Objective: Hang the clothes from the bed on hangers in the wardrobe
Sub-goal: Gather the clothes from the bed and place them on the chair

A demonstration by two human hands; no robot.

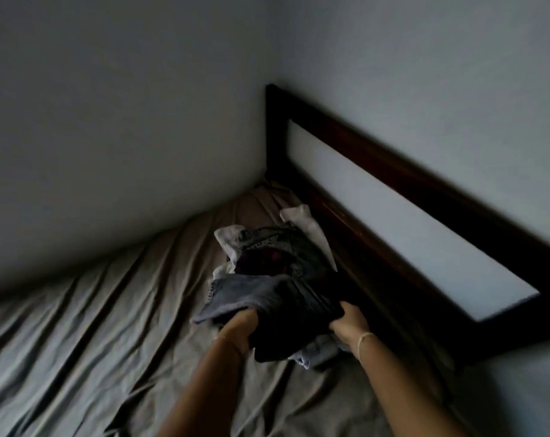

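Left hand (239,330) and right hand (349,323) grip dark garment (298,320) on bed (78,335).
Both curl into its near edge at 8 and 4 o'clock, probably to lift it free; clothes pile (267,253) lies at 12 o'clock, against headboard (409,181).

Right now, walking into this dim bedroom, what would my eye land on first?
Two bare hands, the left hand and the right hand, grip a dark garment at the near end of a pile of clothes on the bed. The pile lies on a wrinkled grey sheet, close beside a dark wooden headboard in the corner of the room.
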